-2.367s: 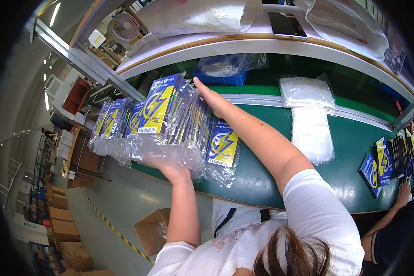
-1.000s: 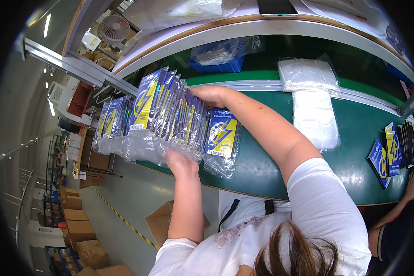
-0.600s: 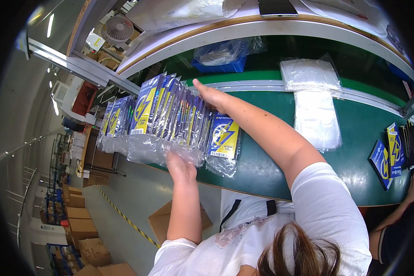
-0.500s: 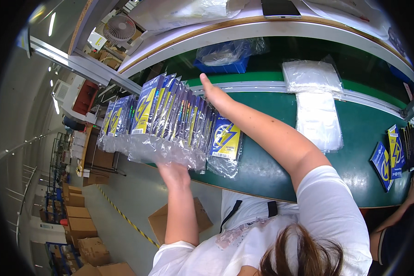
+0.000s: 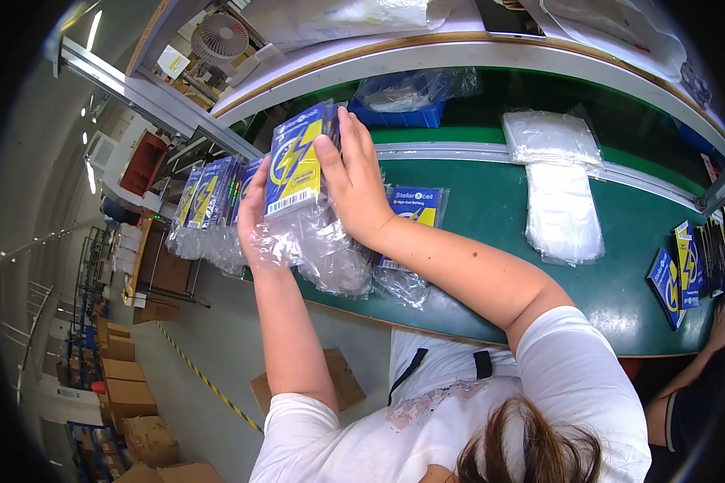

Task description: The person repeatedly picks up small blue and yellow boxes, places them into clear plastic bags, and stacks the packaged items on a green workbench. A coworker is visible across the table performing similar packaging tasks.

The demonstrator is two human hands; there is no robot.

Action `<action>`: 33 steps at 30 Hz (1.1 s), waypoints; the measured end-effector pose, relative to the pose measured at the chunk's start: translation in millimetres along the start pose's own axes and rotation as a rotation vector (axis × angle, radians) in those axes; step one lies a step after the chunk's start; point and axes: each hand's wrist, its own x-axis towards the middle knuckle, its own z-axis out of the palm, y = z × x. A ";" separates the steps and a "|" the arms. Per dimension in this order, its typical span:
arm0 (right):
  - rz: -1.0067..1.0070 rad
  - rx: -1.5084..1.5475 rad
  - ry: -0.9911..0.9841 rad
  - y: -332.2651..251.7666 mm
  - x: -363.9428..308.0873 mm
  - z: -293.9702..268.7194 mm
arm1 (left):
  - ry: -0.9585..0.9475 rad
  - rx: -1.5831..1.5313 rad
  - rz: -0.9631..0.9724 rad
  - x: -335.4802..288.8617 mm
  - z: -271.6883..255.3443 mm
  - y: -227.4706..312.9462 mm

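Note:
Between my two hands is a bunch of flat blue and yellow packs (image 5: 298, 161) in clear plastic bags, fronts facing me. My left hand (image 5: 255, 217) grips the left side, its palm behind the crinkled loose bag ends. From the right my right hand (image 5: 358, 185) presses on the bunch, thumb near the front face and fingers along the edge. More bagged packs (image 5: 205, 197) stand in a row to the left. Partly behind my right wrist, another bagged pack (image 5: 419, 201) lies on the green table (image 5: 475, 298). How many packs I hold is hidden.
Stacked clear plastic bags (image 5: 564, 213) lie on the table's right half. Loose blue and yellow packs (image 5: 667, 286) stand at the far right, near another person's hand (image 5: 721, 326). A blue bin (image 5: 403, 115) sits under the shelf, beyond the metal rail (image 5: 451, 151).
My hands have closed in from the ends of the long row of bagged packs. They now hold a bunch together, turned more toward me.

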 end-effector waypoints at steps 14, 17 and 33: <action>0.212 0.044 0.241 6.9 27.1 9.5 | -0.128 -0.130 -0.389 35.4 0.6 18.4; 0.306 0.019 0.230 18.5 37.4 28.2 | -0.201 -0.214 -0.514 43.0 2.4 16.8; 0.687 0.375 -0.082 46.4 73.0 -44.6 | 0.124 0.034 -0.298 5.2 -30.4 26.1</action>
